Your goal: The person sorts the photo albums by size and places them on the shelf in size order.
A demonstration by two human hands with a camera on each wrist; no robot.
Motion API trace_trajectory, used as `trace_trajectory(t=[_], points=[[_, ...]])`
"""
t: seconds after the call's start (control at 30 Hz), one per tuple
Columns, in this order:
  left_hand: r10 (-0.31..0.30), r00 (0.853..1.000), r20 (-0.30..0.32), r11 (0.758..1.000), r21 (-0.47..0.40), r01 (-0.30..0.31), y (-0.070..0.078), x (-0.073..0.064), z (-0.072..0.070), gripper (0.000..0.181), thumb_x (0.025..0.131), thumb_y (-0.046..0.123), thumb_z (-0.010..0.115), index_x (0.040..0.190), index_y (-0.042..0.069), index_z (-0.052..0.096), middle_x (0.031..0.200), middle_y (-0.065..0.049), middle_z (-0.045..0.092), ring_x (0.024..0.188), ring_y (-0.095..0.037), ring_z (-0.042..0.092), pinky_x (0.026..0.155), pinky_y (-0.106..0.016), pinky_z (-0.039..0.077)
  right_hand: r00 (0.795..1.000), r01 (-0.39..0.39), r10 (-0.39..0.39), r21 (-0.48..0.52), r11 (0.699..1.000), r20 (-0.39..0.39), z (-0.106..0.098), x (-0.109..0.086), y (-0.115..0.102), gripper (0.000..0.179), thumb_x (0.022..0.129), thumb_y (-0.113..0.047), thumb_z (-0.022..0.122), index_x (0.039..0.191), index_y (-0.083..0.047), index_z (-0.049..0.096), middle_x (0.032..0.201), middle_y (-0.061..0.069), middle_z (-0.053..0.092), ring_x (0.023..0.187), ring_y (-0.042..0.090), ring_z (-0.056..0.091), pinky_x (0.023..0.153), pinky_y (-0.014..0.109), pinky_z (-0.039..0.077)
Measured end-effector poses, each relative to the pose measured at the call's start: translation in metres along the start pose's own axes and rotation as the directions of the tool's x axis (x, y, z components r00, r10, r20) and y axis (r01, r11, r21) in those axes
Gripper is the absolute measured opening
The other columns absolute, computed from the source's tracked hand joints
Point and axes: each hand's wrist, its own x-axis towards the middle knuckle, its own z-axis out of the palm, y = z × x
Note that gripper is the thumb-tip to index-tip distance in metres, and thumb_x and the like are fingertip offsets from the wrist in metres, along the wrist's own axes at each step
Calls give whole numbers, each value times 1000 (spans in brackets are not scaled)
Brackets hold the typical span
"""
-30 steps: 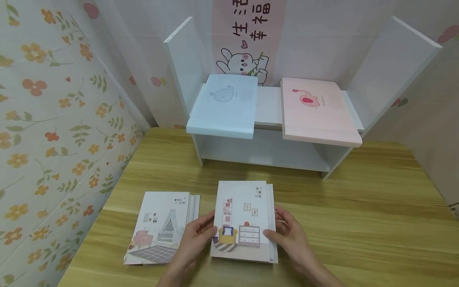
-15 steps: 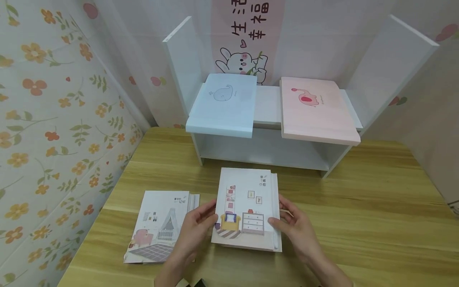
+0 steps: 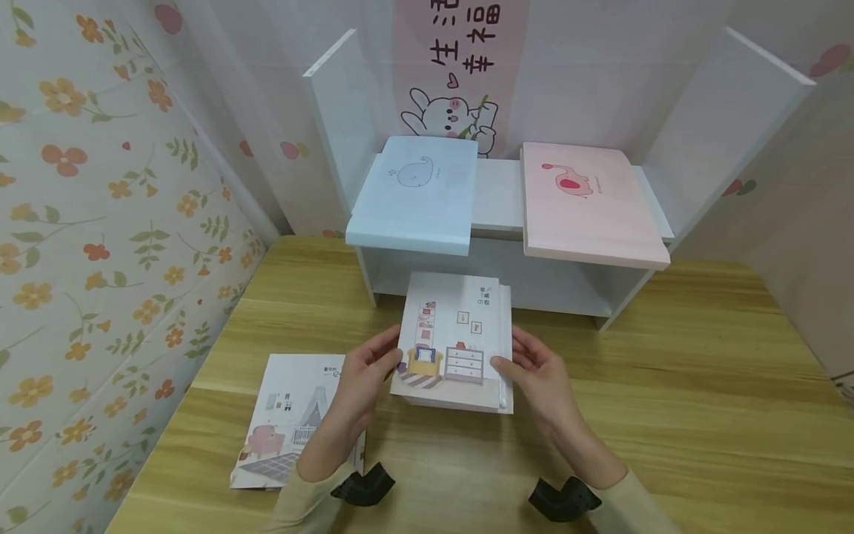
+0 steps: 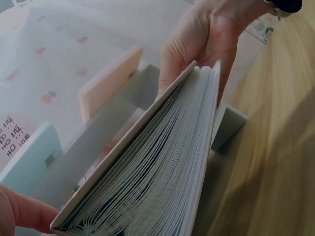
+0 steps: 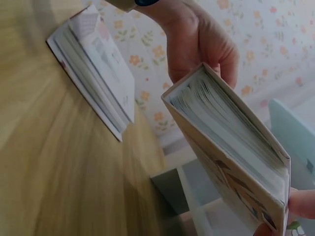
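Note:
A thick white photo album [image 3: 450, 334], with an armchair and a drawer chest drawn on its cover, is held off the table in front of the white shelf [image 3: 507, 278]. My left hand [image 3: 360, 378] grips its left edge, thumb on the cover and fingers beneath. On the opposite edge, my right hand [image 3: 543, 382] holds it the same way. Both wrist views show its many pages, slightly fanned between stiff covers [image 5: 236, 142]. A second white album [image 3: 283, 419], with a tent and a pink figure on it, lies on the table, partly hidden behind my left forearm.
On top of the shelf lie a light blue album [image 3: 416, 193] with a whale and a pink album [image 3: 590, 200] with an elephant, both overhanging its front. Tall white panels rise at the left end [image 3: 343, 119] and right end [image 3: 727, 141]. Curtains enclose the wooden table [image 3: 720, 400].
Both hands have carried the white album forward, toward the shelf, and it now overlaps the shelf's lower front in view. The other albums have stayed where they were.

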Motion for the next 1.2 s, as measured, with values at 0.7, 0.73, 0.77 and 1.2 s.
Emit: trace_trajectory(t=[0.7,0.73,0.77,1.2], points=[[-29,1000,4,995,-96,29,16,75,-5,46,92,-3,40,137,-11,36,142,-24,37,123,-27,39,104,-37,34,993,67,-63,38,997,-105,27,71,-4,50,83,2,66,129,8,46,119,20,52,103,24,52,74,12,48],[-27,1000,1,996,-89,27,17,78,-5,47,92,-3,40,137,-11,36,140,-25,38,120,-27,41,100,-34,37,992,73,-70,32,997,-101,28,73,-5,50,84,2,66,129,8,46,120,20,52,105,25,52,74,12,48],[-35,999,-9,995,-88,34,19,80,-5,46,92,-2,40,137,-10,37,140,-25,39,119,-26,42,98,-32,38,993,75,-72,24,997,-98,29,76,-6,49,84,1,65,129,8,47,120,20,52,105,26,52,73,12,48],[-54,996,-76,999,-7,54,29,107,-2,47,94,7,43,139,-4,38,147,-16,30,119,-18,39,96,-26,33,998,15,-22,-109,994,-61,31,103,-15,60,88,-12,64,138,7,38,141,21,40,129,30,38,103,36,38]])
